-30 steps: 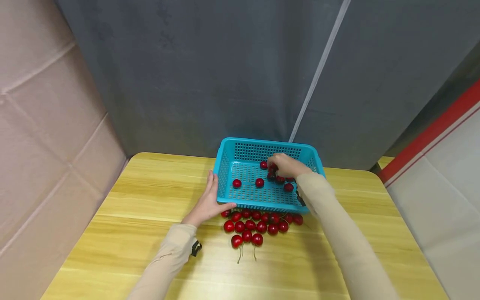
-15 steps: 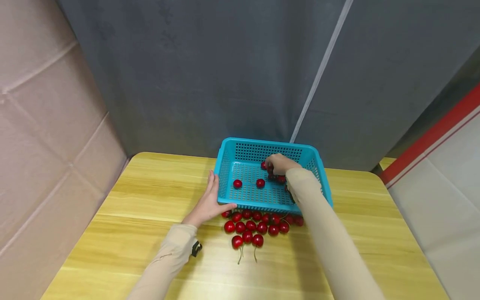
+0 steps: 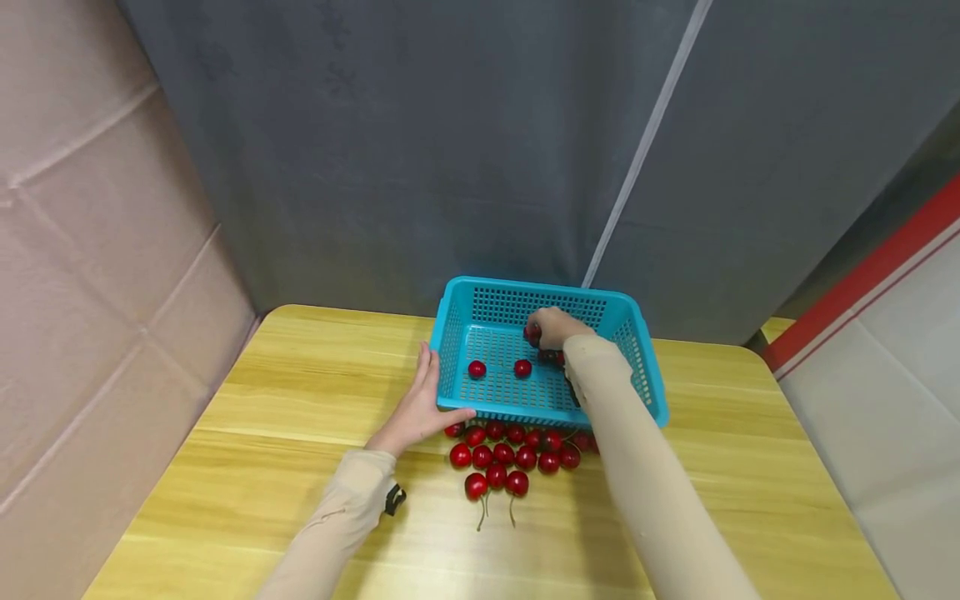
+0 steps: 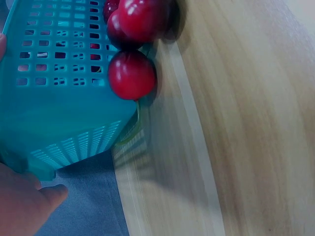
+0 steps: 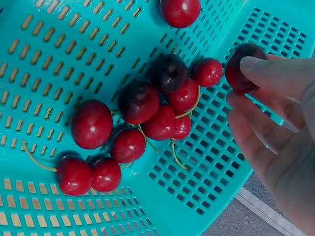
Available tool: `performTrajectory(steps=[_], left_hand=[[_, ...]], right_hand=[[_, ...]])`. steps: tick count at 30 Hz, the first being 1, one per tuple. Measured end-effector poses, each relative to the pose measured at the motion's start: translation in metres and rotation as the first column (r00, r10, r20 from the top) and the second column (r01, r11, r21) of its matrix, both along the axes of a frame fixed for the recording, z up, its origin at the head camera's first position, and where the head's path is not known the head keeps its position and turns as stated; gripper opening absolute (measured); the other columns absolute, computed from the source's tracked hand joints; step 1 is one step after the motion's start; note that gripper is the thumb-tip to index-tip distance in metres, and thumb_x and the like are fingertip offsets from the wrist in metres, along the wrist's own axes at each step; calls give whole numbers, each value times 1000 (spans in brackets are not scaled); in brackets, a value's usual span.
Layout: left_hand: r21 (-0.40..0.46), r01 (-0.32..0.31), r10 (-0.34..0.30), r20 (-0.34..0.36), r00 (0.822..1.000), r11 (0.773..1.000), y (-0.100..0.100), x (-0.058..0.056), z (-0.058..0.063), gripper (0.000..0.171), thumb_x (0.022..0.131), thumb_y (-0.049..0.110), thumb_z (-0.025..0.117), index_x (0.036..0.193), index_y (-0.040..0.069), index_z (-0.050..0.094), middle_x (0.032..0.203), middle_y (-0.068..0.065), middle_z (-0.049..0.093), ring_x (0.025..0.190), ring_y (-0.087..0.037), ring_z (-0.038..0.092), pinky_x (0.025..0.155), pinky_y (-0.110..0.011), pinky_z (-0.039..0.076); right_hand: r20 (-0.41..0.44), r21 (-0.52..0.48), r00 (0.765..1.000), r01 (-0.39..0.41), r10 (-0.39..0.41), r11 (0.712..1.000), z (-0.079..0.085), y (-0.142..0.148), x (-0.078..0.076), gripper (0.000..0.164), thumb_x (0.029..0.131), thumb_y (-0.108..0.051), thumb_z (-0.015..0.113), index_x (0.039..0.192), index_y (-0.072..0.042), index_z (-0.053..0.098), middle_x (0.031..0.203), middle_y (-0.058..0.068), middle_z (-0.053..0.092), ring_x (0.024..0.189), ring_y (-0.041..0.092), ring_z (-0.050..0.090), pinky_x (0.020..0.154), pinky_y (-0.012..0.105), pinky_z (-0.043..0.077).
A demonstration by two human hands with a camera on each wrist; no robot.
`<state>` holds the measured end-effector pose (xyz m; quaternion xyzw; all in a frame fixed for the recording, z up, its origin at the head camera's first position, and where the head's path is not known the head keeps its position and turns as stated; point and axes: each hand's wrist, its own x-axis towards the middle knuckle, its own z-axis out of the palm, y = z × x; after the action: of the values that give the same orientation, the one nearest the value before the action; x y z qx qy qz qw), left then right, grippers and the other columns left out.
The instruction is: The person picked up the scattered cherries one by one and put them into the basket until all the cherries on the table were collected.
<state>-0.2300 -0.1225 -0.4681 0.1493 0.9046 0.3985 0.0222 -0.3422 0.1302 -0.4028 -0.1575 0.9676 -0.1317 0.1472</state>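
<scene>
Low over the blue plastic basket (image 3: pixel 525 284), my right hand (image 3: pixel 557 327) pinches a dark red cherry (image 5: pixel 236 73) between thumb and fingers, above the basket's holed wall. Just beside it in the right wrist view lies a cluster of cherries (image 5: pixel 158 122), some with stems. My left hand (image 3: pixel 418 408) rests against the basket's left front corner, fingers straight along the left side and thumb along the front rim. Two lone cherries, one at the left (image 3: pixel 477 369) and one nearer the middle (image 3: pixel 522 368), sit on the basket floor. My right sleeve hides part of the basket's right side.
Several loose cherries (image 3: pixel 503 454) lie in rough rows on the wooden table (image 3: pixel 300 400), close along the basket's front; a few have long stems. A grey curtain (image 3: pixel 420 167) hangs behind the table. Pale panels stand at left and right.
My right hand has shifted slightly left inside the basket, and its forearm has swung left across the basket's front. A cherry left of that hand is now at its fingertips. My left hand stays put.
</scene>
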Motion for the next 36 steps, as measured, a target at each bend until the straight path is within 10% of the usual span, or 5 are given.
performTrajectory(steps=[19,36], left_hand=[[-6,-3,3,-12,1000,1000,-2,-2,0,119,68,59,69,145,6,-5,150,-2,-21,139,-29,-2,106,-47,24],[-57,-3,3,-7,1000,998,-3,-6,4,122,65,67,65,145,3,-3,150,-4,-19,139,-25,-6,107,-46,22]], right_hand=[[-43,-192,993,-113,107,975,23,8,4,34,87,-4,56,120,-2,56,124,15,53,113,30,50,90,42,46],[-455,-258,859,-380,235,888,39,5,127,34,81,-12,68,113,-5,61,110,7,59,91,18,58,77,30,52]])
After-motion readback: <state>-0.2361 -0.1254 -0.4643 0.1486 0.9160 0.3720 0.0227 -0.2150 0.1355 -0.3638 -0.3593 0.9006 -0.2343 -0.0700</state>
